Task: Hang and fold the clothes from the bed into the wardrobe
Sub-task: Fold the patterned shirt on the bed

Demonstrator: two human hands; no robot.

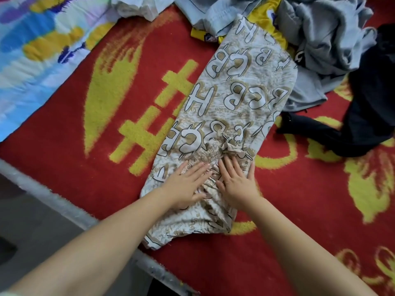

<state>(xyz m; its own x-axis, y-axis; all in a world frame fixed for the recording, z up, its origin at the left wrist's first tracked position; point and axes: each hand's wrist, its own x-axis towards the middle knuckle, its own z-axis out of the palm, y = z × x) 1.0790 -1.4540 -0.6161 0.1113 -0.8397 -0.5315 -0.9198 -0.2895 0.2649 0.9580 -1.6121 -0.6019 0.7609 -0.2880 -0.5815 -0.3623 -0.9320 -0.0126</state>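
Hands pressing cloth fill the head view, which looks down on a bed covered by a red blanket (pixel 299 242) with yellow patterns. We see a beige garment (pixel 235 99) printed with large white letters, folded into a long strip that runs from the bed's near edge toward the far right corner. Our left hand (pixel 188 184) lies flat on the near part of the garment, fingers straight and spread, holding nothing. Our right hand (pixel 237 182) lies flat just beside it, fingers straight, their tips touching a small knotted tie (pixel 230 146) on the fabric. At the far edge, we see a heap of unfolded clothes: a grey garment (pixel 320 35), a light blue one (pixel 213 13), a yellow one (pixel 267 22) beneath them, and a black one (pixel 367 103) at the right edge. A multicoloured sheet (pixel 32 50) covers the far left corner.
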